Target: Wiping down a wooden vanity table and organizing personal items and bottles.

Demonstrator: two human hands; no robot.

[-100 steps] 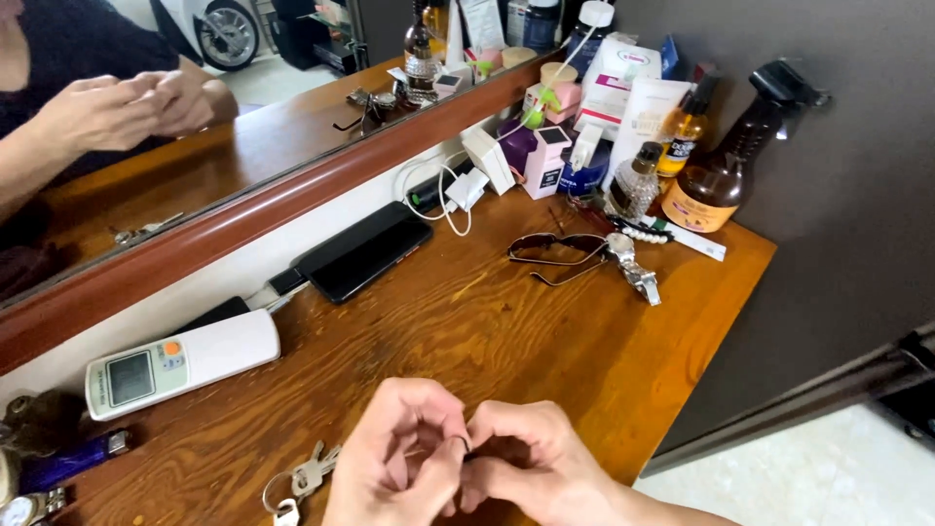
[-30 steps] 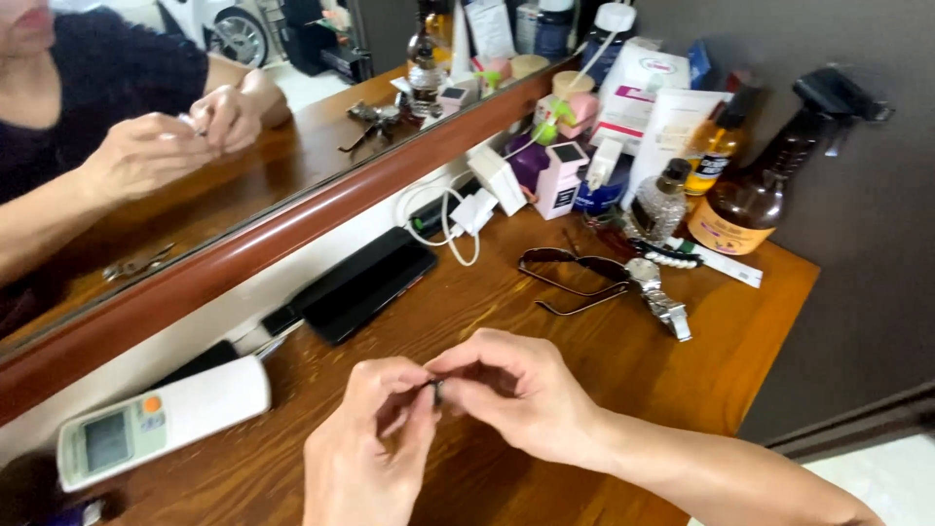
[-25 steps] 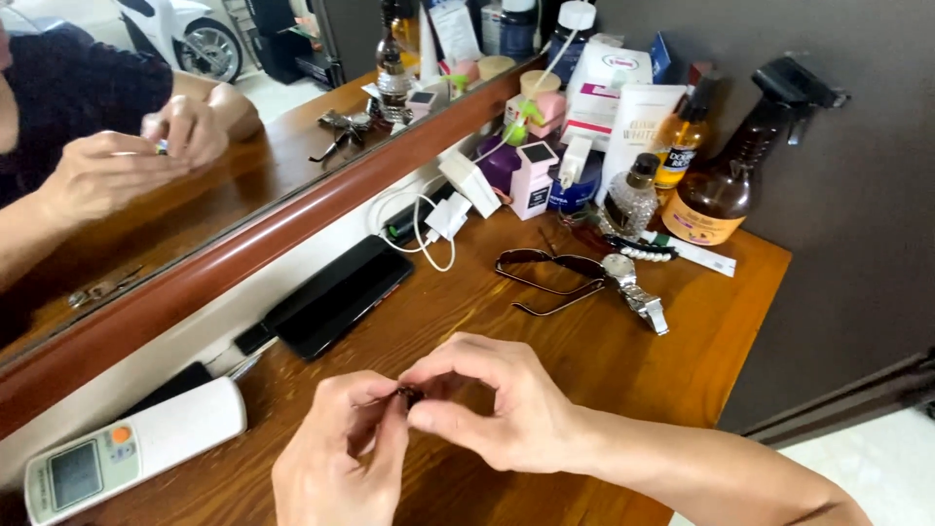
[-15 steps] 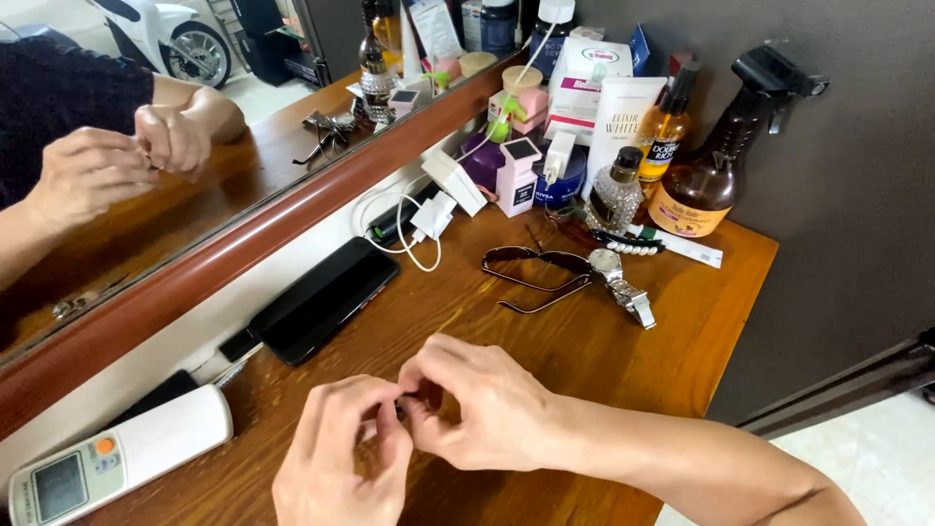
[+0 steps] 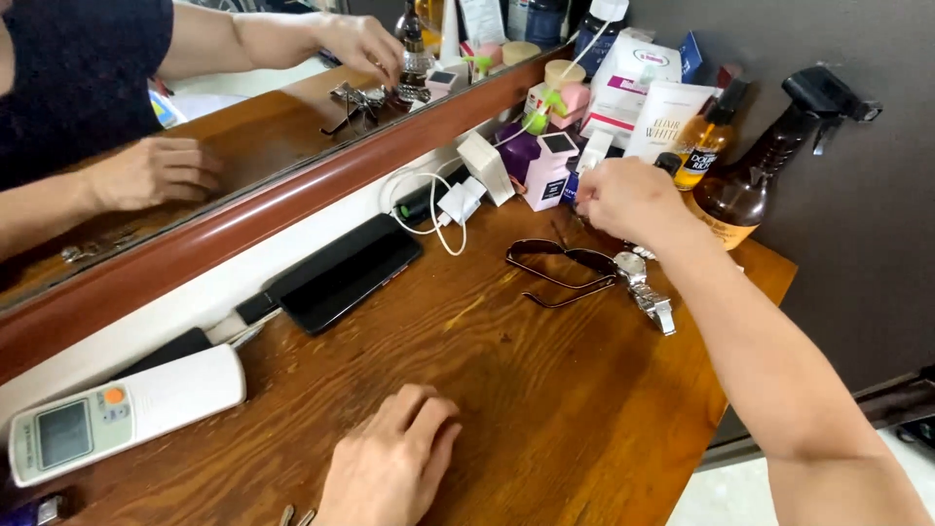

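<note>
While right hand [image 5: 628, 200] reaches far right among bottles, fingers curled, contents unclear | sunglasses [image 5: 560, 270], wristwatch [image 5: 645, 290] just near it | left hand [image 5: 390, 466] flat, empty, on wooden surface [image 5: 545, 390]

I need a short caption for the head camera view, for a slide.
Right hand reaches among bottles beside the sunglasses and wristwatch; left hand rests flat on the wooden table.

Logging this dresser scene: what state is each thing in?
Left hand: resting palm down on the wooden tabletop.
Right hand: reaching among the bottles, contents hidden.
Dark sunglasses: lying unfolded.
Silver metal wristwatch: lying flat.
Black smartphone: screen dark.
White remote control: lying face up.
</note>
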